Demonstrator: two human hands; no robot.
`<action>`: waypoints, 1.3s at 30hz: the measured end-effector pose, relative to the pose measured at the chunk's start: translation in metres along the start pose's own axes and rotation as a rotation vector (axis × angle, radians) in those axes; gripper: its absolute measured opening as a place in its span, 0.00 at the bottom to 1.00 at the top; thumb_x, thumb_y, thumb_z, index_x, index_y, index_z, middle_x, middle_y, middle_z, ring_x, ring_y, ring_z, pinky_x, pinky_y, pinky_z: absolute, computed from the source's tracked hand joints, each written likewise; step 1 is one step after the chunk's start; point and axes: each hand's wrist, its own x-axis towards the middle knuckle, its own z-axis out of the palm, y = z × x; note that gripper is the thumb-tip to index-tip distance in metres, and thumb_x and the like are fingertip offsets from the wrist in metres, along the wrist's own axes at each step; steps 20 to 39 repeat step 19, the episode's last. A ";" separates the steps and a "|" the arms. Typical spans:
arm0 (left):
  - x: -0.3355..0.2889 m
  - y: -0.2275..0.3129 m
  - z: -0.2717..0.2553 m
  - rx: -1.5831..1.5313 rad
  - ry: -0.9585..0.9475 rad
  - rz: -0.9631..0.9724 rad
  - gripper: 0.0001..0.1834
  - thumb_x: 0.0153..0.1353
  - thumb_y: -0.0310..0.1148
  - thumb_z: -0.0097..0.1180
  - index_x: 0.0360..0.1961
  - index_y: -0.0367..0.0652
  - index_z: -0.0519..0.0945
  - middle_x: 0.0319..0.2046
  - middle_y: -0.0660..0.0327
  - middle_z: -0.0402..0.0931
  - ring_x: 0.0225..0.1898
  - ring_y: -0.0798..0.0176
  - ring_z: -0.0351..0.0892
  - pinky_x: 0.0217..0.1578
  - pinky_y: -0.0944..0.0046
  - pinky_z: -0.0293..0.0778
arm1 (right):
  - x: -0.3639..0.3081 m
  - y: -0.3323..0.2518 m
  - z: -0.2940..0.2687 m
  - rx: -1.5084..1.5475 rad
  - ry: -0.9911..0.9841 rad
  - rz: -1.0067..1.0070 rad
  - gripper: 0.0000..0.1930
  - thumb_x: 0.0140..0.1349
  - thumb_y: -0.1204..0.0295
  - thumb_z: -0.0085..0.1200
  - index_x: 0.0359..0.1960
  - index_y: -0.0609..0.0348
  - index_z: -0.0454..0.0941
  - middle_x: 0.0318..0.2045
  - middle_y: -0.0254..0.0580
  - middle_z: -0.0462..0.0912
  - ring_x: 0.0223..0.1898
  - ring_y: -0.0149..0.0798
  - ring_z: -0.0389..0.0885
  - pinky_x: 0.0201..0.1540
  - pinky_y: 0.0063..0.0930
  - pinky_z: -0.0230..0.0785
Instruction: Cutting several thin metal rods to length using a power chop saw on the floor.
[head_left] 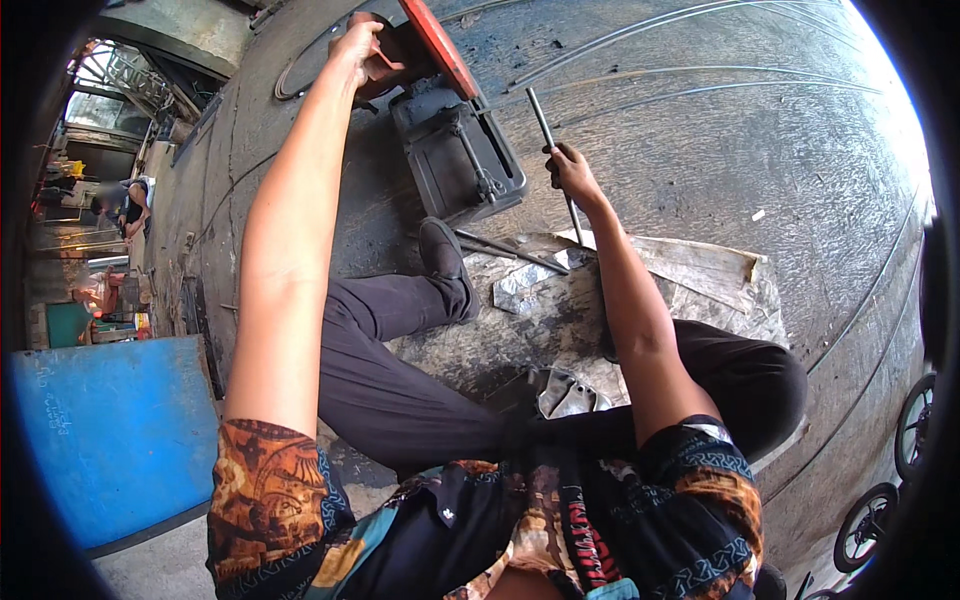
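A cut-off saw with a red guard [440, 48] and a dark grey base [435, 185] stands on the floor ahead of me. With my left arm stretched out, my left hand [354, 50] is closed on the saw's red handle at its far left. My right hand [574, 175] grips a slim metal rod [540, 112] to the right of the base. The rod is tilted, its upper end sticking out beyond my fist and its lower end close to the sheet on the floor. A clamp screw [470, 155] lies across the saw's base.
Dark metal bars [512, 250] lie near my shoe [446, 268] on a stained sheet [690, 275]. Crumpled silver scrap [572, 393] sits between my legs. Long thin rods [690, 72] run across the far floor. A blue panel [115, 435] stands left; another person [130, 207] crouches behind it.
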 end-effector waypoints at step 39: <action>-0.021 0.007 0.001 1.000 0.182 1.277 0.23 0.51 0.34 0.59 0.51 0.49 0.82 0.59 0.43 0.70 0.63 0.39 0.65 0.63 0.52 0.63 | 0.048 0.002 0.038 -0.674 0.072 -0.106 0.20 0.64 0.55 0.51 0.37 0.62 0.85 0.28 0.58 0.83 0.37 0.47 0.86 0.43 0.40 0.73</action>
